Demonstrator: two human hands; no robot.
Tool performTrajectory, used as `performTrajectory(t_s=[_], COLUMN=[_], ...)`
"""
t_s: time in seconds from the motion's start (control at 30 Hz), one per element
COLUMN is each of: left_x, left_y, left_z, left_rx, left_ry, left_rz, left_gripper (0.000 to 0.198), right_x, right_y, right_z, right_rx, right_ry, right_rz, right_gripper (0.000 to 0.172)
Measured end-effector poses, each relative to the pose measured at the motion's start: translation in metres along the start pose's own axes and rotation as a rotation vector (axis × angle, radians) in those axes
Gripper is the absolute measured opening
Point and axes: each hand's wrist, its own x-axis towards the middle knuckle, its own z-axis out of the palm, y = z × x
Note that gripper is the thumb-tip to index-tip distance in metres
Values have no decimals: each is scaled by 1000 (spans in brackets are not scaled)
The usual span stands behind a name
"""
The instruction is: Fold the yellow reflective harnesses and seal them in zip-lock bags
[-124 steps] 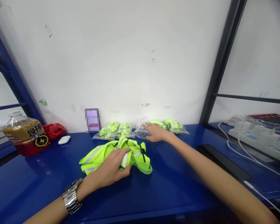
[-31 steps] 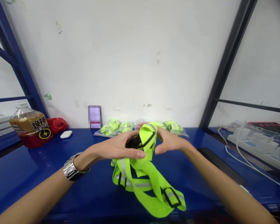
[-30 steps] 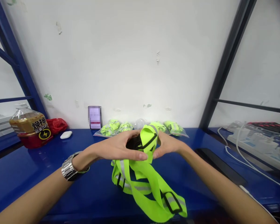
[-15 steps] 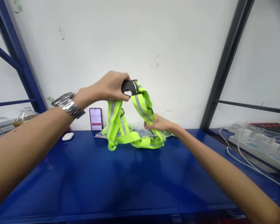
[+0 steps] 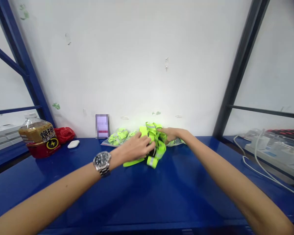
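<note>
**Left hand [image 5: 136, 147] and right hand [image 5: 171, 134] at fluorescent yellow-green, silver-striped webbing bundle [image 5: 161, 150]**

Left curled over it; right touched its right side. Couldn't tell if either pinched. Bundle was near glossy blue table [image 5: 149, 195]'s rear edge, middle. Clear plastic bag [image 5: 119, 137] of similar webbing lay left.

Your left hand [image 5: 137, 147] has come down from before the wall [image 5: 127, 71]; the lime reflective strap [image 5: 160, 150], earlier a hanging loop, now bunches between it and your right hand [image 5: 170, 134].
</note>
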Motion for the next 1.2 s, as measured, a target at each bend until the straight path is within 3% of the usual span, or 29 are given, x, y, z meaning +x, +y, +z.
performTrajectory(t_s=[0.07,0.17,0.23,0.3,0.4,0.57,0.83,1.0,1.2], left_x=[-19,-31,-32,-31,-34,-39,-32,-32,-29], left_y=[20,32,32,31,32,38,51,50,47], left_z=[28,56,65,69,69,62,57,61,52], left_rx=[-81,-257,-362,-426,-455,-403,-225,-213,-194], left_ry=[-73,-89,-70,-38,2,26,37,92,168], left_rz=[-39,-323,-453,-517,-570,-468,-298,-307,-221], left_gripper=[44,46,42,36,35,39,27,24,17], right_x=[-15,-40,-58,-74,-88,-90,-87,-86,-87], right_y=[-4,-32,-57,-76,-81,-69,-85,-90,-88], right_z=[9,25,39,54,74,81,81,81,75], right_rx=[-47,-114,-91,-214,-439,-455,-665,-686,-630], right_ry=[-77,5,-50,-158,-266,-315,-287,-306,-314], right_rz=[7,-84,-152,-180,-168,-153,-22,77,191], right_gripper=[42,39,34,42,53,40,24,24,28])
